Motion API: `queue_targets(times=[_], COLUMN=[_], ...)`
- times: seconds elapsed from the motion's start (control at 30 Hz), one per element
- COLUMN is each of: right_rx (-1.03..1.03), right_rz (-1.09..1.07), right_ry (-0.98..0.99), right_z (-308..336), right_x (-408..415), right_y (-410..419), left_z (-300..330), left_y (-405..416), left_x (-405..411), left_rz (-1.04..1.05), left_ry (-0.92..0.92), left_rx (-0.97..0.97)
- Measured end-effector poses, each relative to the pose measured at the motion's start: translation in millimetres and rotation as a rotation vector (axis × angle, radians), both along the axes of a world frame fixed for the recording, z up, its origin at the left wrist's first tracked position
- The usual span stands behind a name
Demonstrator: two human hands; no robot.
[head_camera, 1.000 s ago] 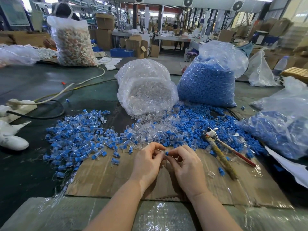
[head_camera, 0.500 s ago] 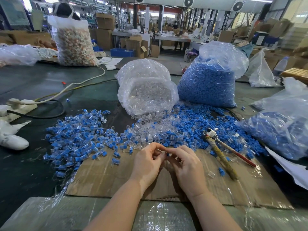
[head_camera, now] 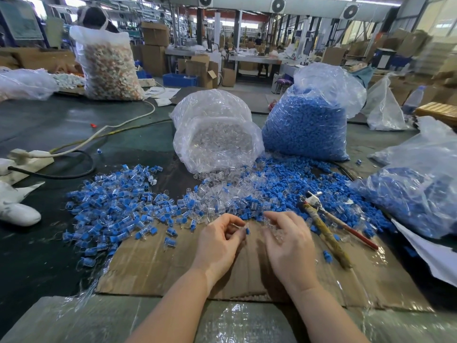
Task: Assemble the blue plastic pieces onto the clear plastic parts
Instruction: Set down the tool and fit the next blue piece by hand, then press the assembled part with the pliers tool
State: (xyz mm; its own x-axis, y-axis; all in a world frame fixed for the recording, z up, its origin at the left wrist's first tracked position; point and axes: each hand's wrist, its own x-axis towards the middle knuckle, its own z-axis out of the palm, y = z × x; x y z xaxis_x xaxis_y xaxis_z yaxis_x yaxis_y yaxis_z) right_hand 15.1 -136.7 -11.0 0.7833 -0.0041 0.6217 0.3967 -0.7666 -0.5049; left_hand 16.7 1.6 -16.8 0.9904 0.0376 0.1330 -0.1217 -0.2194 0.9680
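Blue and clear plastic fill the middle of the frame: a heap of finished pieces point(head_camera: 111, 206) lies at centre left on the dark table point(head_camera: 37, 256), loose clear parts point(head_camera: 222, 196) spill from a clear bag point(head_camera: 215, 134) at upper centre, and loose blue pieces point(head_camera: 291, 184) spread below a bag of blue pieces point(head_camera: 306, 125) to its right. Both hands hover over a sheet of cardboard point(head_camera: 153, 263) at lower centre.

The left hand point(head_camera: 217, 243) has its fingers curled in a narrow grip, pinching one small piece point(head_camera: 246, 230) with blue at its tip, just above the cardboard. The right hand point(head_camera: 289, 241) is close beside it but apart, fingers loosely curled around what looks like a few clear parts point(head_camera: 274, 235); how many is too blurred to tell. A pair of pliers point(head_camera: 324, 229) lies at centre right on the cardboard.

The blue cap looks seated, so this piece is probably ready to drop on the finished heap. Risks from here: the pinch is at the fingertips only, so the slick little piece could slip and land among the loose parts. A cap only half pressed could pop off once tossed. The loose handful on the right could spill if that hand tilts.
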Motion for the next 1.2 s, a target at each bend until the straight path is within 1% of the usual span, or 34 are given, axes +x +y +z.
queue_targets(times=[0.07, 0.13, 0.23, 0.27, 0.33, 0.37, 0.5, 0.63, 0.73, 0.8, 0.9, 0.97, 1.07, 1.13, 1.2], right_rx=[0.025, -0.045, -0.277, -0.323, -0.376, -0.398, -0.440, -0.431, -0.399, -0.337, -0.282, -0.201, 0.019, 0.060, 0.108], right_rz=[-0.119, -0.267, -0.558, -0.610, -0.633, -0.627, -0.615, -0.607, -0.530, -0.411, -0.234, -0.089, 0.112, 0.166, 0.182], right_ry=[0.014, 0.134, 0.510, 0.638, 0.824, 0.868, 0.843, 0.808, 0.722, 0.656, 0.628, 0.684, 0.840, 0.902, 0.944], right_z=[8, 14, 18, 18, 18, 17, 15, 22, 32, 40, 52, 58, 62, 63, 65], right_x=[6, 13, 25, 27, 33, 34, 38, 36, 32, 24, 11, 3, -6, -11, -16], right_y=[-14, -32, -65, -74, -86, -89, -90, -87, -80, -73, -54, -40, -22, -13, -7], left_z=[0, 0, -1, -1, -1, 0, 1, 2, 2, 2, 5, 8, 13, 14, 14], left_y=[0, 0, 0, 0, 0, 0, 0, 0, 1, 1, 1, -1, -2, -2, -1], left_x=[0, 0, 1, 1, 1, 1, 1, 1, 1, 3, 7, 10, 15, 16, 17], left_rz=[0.006, 0.006, 0.014, 0.015, 0.013, 0.011, 0.006, 0.009, 0.019, 0.024, 0.033, 0.061, 0.118, 0.154, 0.182], left_ry=[-0.005, -0.002, 0.001, -0.001, -0.001, 0.002, 0.016, 0.028, 0.048, 0.059, 0.103, 0.163, 0.225, 0.244, 0.246], left_rx=[0.018, 0.019, 0.014, 0.019, 0.025, 0.026, 0.020, 0.003, -0.023, -0.041, -0.119, -0.237, -0.405, -0.467, -0.481])
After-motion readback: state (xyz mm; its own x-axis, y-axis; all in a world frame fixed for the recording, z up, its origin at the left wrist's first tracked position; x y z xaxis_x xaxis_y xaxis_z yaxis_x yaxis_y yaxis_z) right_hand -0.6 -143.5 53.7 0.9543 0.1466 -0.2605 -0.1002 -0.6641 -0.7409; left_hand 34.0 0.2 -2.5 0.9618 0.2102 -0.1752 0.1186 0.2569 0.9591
